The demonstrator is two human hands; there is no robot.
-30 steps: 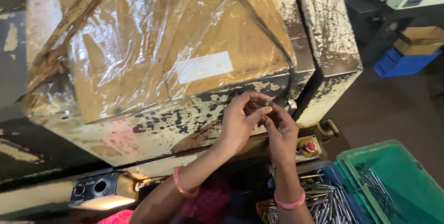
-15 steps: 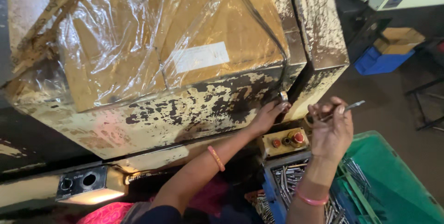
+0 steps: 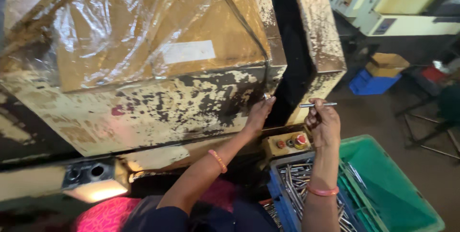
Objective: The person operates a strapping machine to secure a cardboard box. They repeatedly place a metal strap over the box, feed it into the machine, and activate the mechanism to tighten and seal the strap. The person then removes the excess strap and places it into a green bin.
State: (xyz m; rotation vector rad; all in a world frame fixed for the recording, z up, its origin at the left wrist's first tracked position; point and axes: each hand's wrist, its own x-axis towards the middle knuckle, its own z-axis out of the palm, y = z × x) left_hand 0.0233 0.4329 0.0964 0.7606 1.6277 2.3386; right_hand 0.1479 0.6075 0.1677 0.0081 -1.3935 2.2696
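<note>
Pinched between thumb and fingertips, the right hand [image 3: 325,125] has its grip closed on a thin, straight, silvery metal pin [image 3: 317,104], held level and crosswise just right of the dark gap in the big cream-painted metal machine housing [image 3: 158,112]. The left hand [image 3: 258,114] is not holding anything: its fingers lie open and flat against the housing's right edge, touching the chipped paint beside that gap.

From the head view, the work looks to be at the stage where one pin is in hand at the machine's opening, with the left hand steadying at the slot. I judge that any placing of it would call for turning the slim rod end-on to the gap and guiding it with fine fingertip control, since it is smooth and easy to let slip.

Paint on the housing is badly flaked, showing dark metal beneath; its top is covered by crinkled, glossy clear plastic sheeting [image 3: 143,26] over brown board. Below the housing and just under the right hand sits a small yellow control box with a red round button [image 3: 287,143]. Below that, a blue ribbed plastic crate [image 3: 280,191] holds a loose heap of similar bright metal pins, and a green plastic crate [image 3: 402,193] touches it on the right. Each wrist wears a thin orange-pink bangle.
</note>
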